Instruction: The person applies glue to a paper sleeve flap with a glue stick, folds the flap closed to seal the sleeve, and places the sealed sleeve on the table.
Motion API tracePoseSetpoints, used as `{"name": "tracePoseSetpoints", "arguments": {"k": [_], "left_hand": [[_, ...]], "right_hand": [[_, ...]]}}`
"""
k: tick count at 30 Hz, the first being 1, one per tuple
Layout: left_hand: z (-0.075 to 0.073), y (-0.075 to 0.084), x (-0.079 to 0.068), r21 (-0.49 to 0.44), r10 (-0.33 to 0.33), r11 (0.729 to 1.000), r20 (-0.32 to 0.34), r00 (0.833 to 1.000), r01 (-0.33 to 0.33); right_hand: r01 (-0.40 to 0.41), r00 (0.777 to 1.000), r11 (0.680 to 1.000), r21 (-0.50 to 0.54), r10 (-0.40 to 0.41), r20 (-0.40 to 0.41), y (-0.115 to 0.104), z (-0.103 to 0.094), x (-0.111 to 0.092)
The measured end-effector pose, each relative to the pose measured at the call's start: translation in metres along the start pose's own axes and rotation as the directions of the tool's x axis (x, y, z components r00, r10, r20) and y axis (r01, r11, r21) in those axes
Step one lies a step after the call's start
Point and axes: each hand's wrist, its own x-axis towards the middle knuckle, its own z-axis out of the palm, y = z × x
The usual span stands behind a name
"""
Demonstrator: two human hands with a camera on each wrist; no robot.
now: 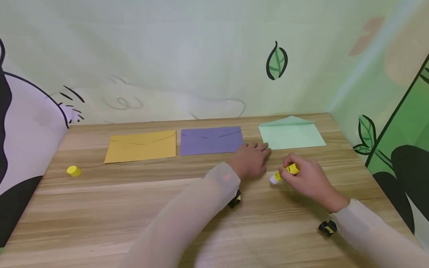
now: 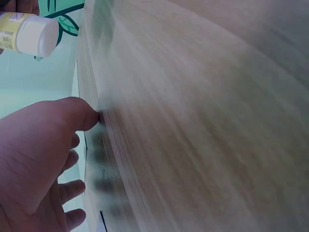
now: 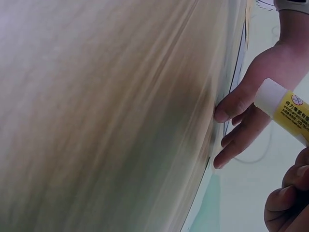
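Near the right of the table my right hand (image 1: 310,178) grips a yellow glue stick (image 1: 285,173), its white end uncapped and tilted down to the left. The same glue stick (image 3: 289,111) shows large in the right wrist view. My left hand (image 1: 251,159) rests spread beside the near left corner of the mint green envelope (image 1: 291,134), whose flap stands unfolded at the back. Left of that hand lies a purple envelope (image 1: 211,141) with its flap down. In the left wrist view the left hand (image 2: 38,154) has straight fingers and holds nothing.
A yellow envelope (image 1: 142,147), flap down, lies left of the purple one. The yellow glue cap (image 1: 73,171) sits at the table's far left. Behind the wooden table (image 1: 134,212) rises a pale green painted wall (image 1: 167,67).
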Motion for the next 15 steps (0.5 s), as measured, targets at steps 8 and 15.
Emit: {"name": "tracePoseSetpoints", "arguments": {"k": [8, 15], "left_hand": [[-0.002, 0.003, -0.006, 0.019, -0.003, 1.0, 0.023, 1.0, 0.002], [0.0, 0.001, -0.013, -0.026, 0.023, 0.999, 0.009, 1.0, -0.022]], "right_hand": [[-0.002, 1.0, 1.0, 0.016, 0.002, 0.002, 0.0, 0.0, 0.0], [0.0, 1.0, 1.0, 0.013, 0.0, -0.008, -0.001, -0.001, -0.001]]}}
